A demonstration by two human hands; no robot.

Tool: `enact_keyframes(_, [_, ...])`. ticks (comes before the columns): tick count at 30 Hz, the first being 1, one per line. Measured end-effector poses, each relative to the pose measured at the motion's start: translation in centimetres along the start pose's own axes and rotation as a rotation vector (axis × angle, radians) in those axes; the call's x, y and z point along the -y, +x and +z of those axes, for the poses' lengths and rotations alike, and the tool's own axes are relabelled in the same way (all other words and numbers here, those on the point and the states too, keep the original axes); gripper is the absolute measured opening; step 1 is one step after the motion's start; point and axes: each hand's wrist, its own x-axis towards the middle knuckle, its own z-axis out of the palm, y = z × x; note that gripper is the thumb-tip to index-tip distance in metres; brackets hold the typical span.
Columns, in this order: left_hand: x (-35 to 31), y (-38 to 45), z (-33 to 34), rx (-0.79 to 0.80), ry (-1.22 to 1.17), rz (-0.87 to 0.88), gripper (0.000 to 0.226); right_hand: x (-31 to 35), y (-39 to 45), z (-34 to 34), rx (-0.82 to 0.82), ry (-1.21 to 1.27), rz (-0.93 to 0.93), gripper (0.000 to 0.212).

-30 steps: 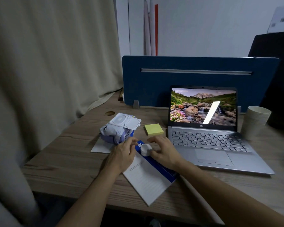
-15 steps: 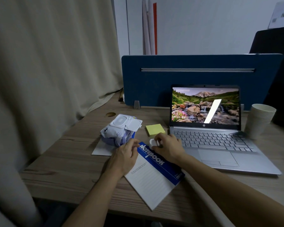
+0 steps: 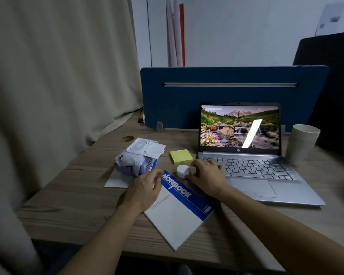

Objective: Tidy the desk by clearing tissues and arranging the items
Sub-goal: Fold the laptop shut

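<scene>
A blue-and-white notebook (image 3: pixel 179 207) lies slanted on the wooden desk (image 3: pixel 77 195) near its front edge. My left hand (image 3: pixel 145 188) holds the notebook's far left corner with curled fingers. A small round white case (image 3: pixel 182 170) sits on the desk just beyond the notebook, between it and a yellow sticky-note pad (image 3: pixel 180 156). My right hand (image 3: pixel 209 177) pinches the case from its right side, resting at the laptop's front left corner. A crumpled wet-wipes pack (image 3: pixel 137 155) with its lid open lies to the left on a white sheet (image 3: pixel 115 180).
An open laptop (image 3: pixel 252 169) with a lit screen fills the right half of the desk. A stack of paper cups (image 3: pixel 302 143) stands to its right. A blue divider panel (image 3: pixel 187 96) closes off the back. A curtain (image 3: pixel 58 86) hangs along the left side.
My right hand carried the white case off the notebook's top end and set it on the desk beside the sticky notes. My left hand stayed on the notebook's corner.
</scene>
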Motion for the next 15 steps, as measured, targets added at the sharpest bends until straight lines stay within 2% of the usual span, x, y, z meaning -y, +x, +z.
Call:
enact_keyframes(6, [-1.9, 1.4, 0.5, 0.009, 0.052, -0.003, 0.017, -3.9, -0.3, -3.6, -0.013, -0.037, 0.063, 0.046])
enact_keyframes(15, [-8.5, 6.2, 1.8, 0.068, 0.015, 0.185, 0.020, -8.6, -0.3, -8.3, -0.088, -0.117, 0.098, 0.046])
